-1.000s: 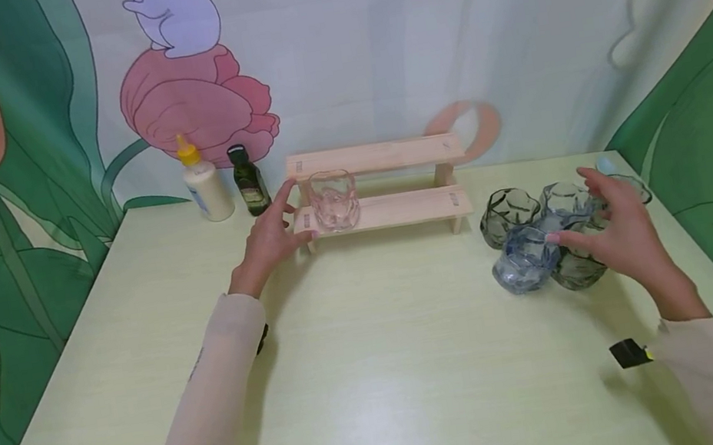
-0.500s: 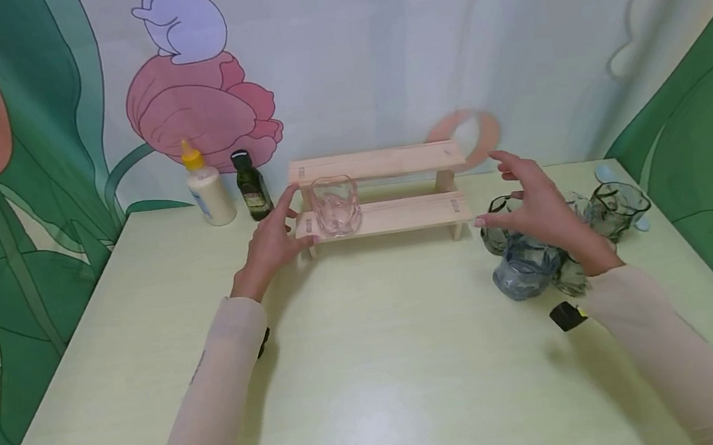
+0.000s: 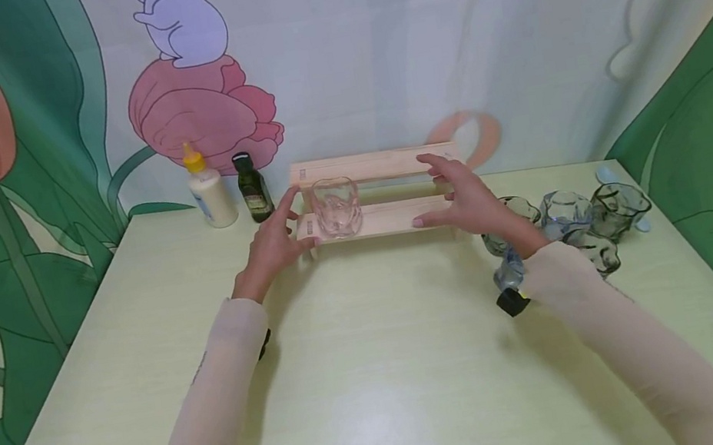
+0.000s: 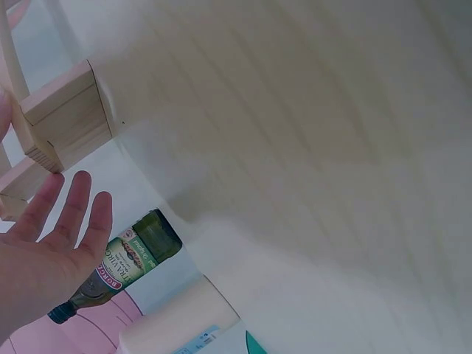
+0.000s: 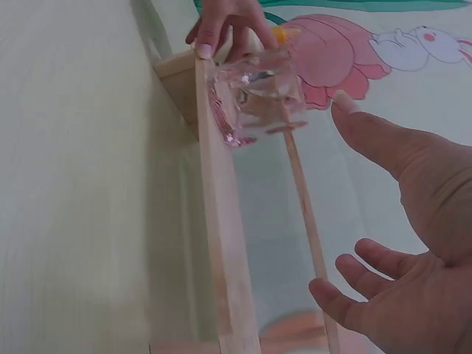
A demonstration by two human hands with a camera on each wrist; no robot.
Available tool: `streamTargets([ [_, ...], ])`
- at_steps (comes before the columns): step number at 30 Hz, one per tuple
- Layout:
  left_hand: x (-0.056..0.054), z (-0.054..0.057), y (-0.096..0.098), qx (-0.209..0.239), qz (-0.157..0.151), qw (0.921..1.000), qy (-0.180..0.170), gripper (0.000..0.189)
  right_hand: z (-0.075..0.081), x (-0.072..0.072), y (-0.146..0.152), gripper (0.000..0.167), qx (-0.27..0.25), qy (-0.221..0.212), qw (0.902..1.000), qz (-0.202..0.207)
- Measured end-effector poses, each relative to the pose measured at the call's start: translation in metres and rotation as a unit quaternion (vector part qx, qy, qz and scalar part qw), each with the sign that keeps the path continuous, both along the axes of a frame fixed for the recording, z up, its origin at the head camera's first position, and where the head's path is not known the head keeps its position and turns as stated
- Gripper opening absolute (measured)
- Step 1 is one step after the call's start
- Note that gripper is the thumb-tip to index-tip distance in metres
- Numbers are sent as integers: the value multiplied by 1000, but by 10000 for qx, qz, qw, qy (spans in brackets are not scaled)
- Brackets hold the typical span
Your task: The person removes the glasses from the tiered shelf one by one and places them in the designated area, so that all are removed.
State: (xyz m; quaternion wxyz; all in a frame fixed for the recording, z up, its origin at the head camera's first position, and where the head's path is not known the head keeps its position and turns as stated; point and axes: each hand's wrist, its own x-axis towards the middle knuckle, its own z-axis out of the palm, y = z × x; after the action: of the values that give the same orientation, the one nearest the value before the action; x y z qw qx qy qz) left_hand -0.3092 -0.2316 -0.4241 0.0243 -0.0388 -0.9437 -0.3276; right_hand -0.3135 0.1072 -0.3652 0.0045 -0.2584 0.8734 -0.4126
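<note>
A light wooden two-step rack [image 3: 397, 216] stands at the back of the table. On the left of its lower step sits a clear pink glass [image 3: 337, 214], also seen in the right wrist view. My left hand [image 3: 270, 252] spans the rack's left end, thumb at the lower step's front edge. In the left wrist view, three of its fingers [image 4: 76, 203] are extended and spread, one fingertip right at the wood. My right hand [image 3: 460, 194] hovers before the rack's right part, thumb and fingers [image 5: 361, 287] spread wide, nothing between them.
Several faceted tumblers cluster right of the rack, including a grey glass [image 3: 619, 208] and a blue glass [image 3: 565, 211]; my right forearm partly covers the group. A yellow-capped squeeze bottle [image 3: 212, 196] and a dark green oil bottle [image 3: 253, 188] stand left of the rack. A printed curtain [image 3: 359, 59] hangs behind.
My right hand has moved left from over the glasses to the rack's right part, empty. My left hand stays at the rack's left end, and the pink glass has not moved.
</note>
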Motion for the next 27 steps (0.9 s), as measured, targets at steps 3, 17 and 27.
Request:
streamTargets([
  [3, 0, 0, 0, 12, -11, 10000, 13, 100, -3, -2, -13, 98, 48, -28, 9999, 117],
  [17, 0, 0, -1, 0, 9, 10000, -17, 100, -22, -15, -68, 94, -287, -294, 9983, 407],
  [27, 0, 1, 0, 16, 10, 10000, -43, 100, -31, -18, -100, 91, -320, -210, 9975, 588],
])
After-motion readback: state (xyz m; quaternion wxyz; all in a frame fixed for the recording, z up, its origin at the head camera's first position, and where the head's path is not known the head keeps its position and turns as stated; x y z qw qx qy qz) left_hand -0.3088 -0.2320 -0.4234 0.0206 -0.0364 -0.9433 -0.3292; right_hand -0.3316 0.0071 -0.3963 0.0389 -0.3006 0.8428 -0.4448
